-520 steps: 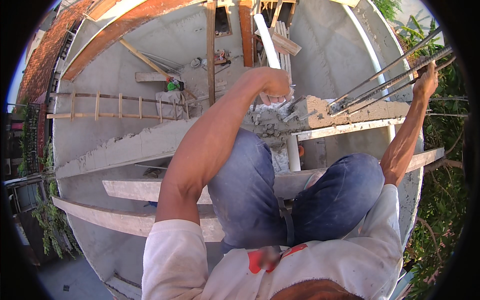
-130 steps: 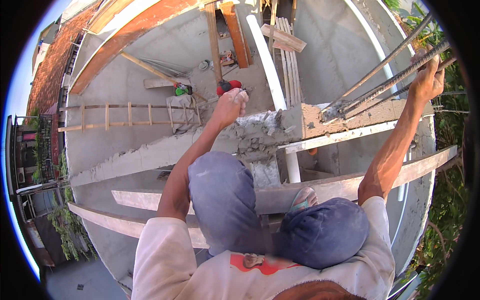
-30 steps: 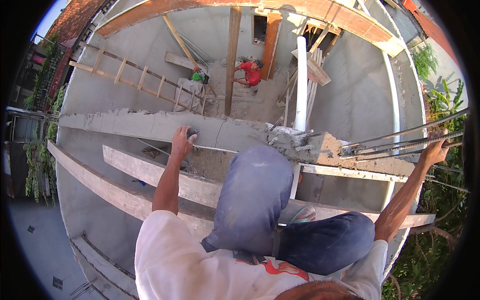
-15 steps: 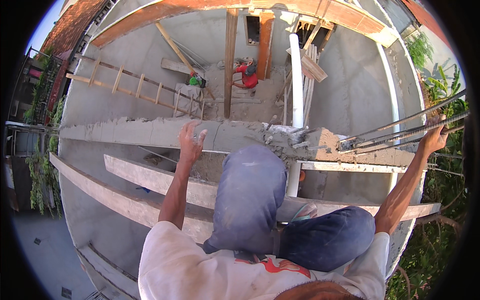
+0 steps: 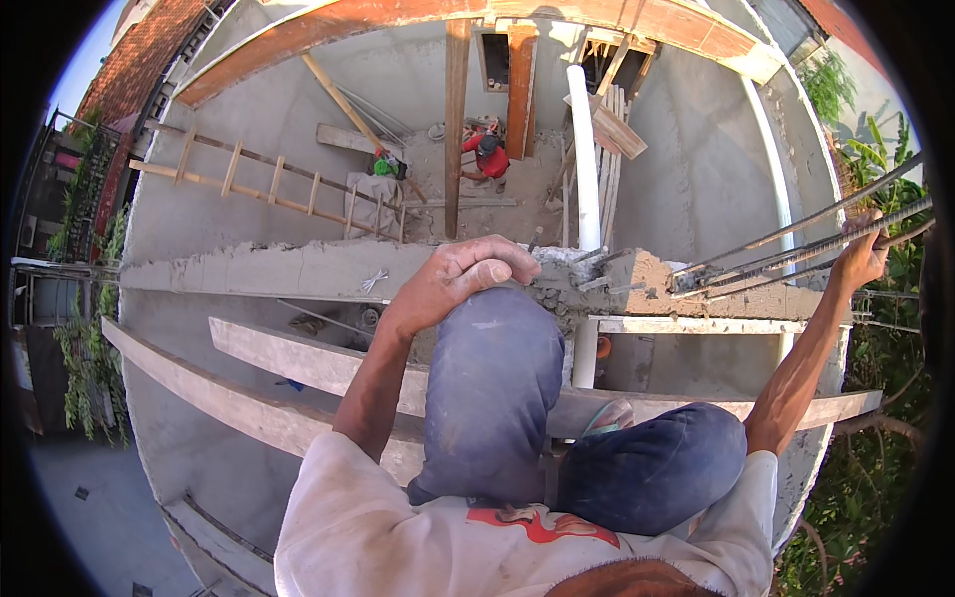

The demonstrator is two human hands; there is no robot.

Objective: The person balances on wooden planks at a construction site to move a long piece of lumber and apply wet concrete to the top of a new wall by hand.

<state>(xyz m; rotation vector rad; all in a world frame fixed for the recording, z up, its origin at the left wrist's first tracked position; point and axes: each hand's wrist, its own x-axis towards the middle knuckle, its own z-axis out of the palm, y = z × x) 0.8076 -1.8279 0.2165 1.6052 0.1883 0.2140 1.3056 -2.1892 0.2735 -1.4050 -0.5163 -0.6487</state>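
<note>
My left hand (image 5: 468, 271) hovers just above my raised knee, close to the concrete beam (image 5: 239, 271). Its fingers reach to the right and bend loosely downward, with the thumb beside them; nothing shows in it. Out at the far right, my right hand (image 5: 861, 253) is wrapped round a steel reinforcing bar (image 5: 796, 271), one of several ribbed bars sticking out of the beam's broken end (image 5: 652, 274). A small whitish twisted bundle (image 5: 375, 281) lies on top of the beam, left of my left hand. Its kind is unclear.
Wooden planks (image 5: 298, 363) run beneath my legs. Below, a person in red (image 5: 487, 159) crouches on the floor near a wooden post (image 5: 457, 129). A bamboo ladder (image 5: 274, 184) leans at the left; a white pipe (image 5: 584, 159) rises beyond the beam. Foliage (image 5: 865, 497) borders the right.
My left hand has swung right, from above the beam to over my knee, uncovering the whitish bundle. My right hand keeps its grip on the bar and sits slightly lower.
</note>
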